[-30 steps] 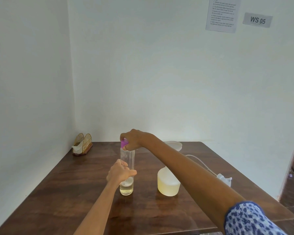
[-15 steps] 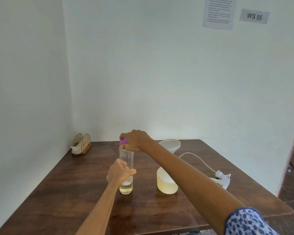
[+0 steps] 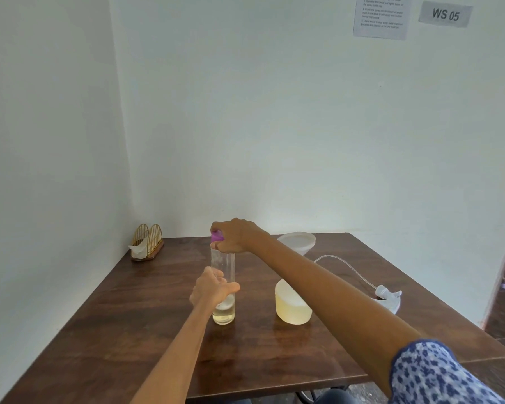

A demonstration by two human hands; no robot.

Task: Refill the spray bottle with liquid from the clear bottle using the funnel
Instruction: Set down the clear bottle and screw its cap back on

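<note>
Little has changed over the last second: the view has tipped slightly, but both hands sit where they were. Just left of centre in the frame, the tall clear plastic bottle (image 3: pixel 223 287) stands upright on the dark wooden bench (image 3: pixel 146 330) with only a shallow layer of pale yellow liquid at its base. The left hand (image 3: pixel 212 290) still wraps its fingers round the bottle's lower half, steadying it, while the right hand (image 3: pixel 236 236) stays curled over the purple cap (image 3: pixel 216 237) at the top, fingers pinching it.

Whether the cap is turning cannot be told. Since most of the liquid already sits in the translucent white spray bottle (image 3: pixel 292 307) at centre right (the wide white funnel (image 3: pixel 296 242) is still in its neck), the pour looks finished and this is likely the recapping. The white trigger sprayer head (image 3: pixel 389 298) with its tube lies on the bench at the right, not yet refitted.
</note>
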